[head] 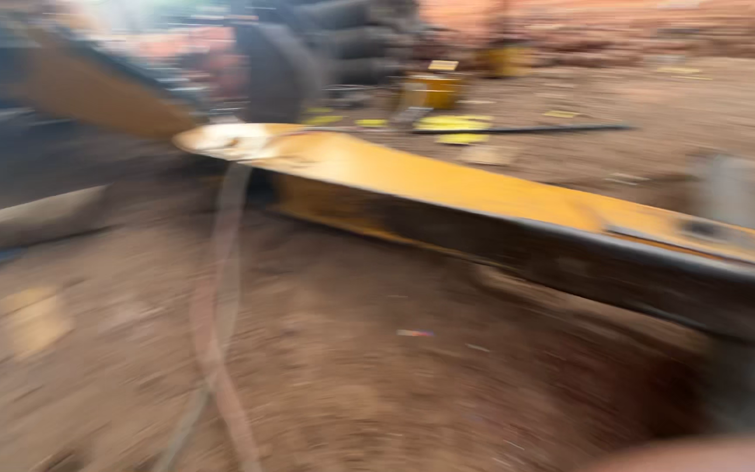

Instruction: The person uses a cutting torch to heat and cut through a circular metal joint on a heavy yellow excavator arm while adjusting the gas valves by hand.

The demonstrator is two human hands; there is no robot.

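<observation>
Looking down on bare brown dirt ground [351,393] in an open yard, everything smearing with motion blur. Showing neither hand clearly: only a pinkish patch [701,456] sitting at the lower right edge, too blurred to name, so impossible telling whether the hands are apart, together or gripping anything.

Lying nearest, just ahead and running from upper left to far right, a long yellow steel beam [447,188], resting low on the dirt with its rounded end pointing away to the left. Judging by its build, likely handling as heavy and fully stiff, with hard, possibly sharp edges and a dusty, perhaps slick painted top; probably calling for a hold under the lower edge or at the rounded end, not on the flat face.

Trailing across the dirt to the left, a limp hose or strap [220,288], passing near the beam's rounded end.

Standing well beyond the beam, yellow containers [434,90], contents not showing. Lying near them, a thin dark rod [526,130] and flat yellow pieces.
</observation>
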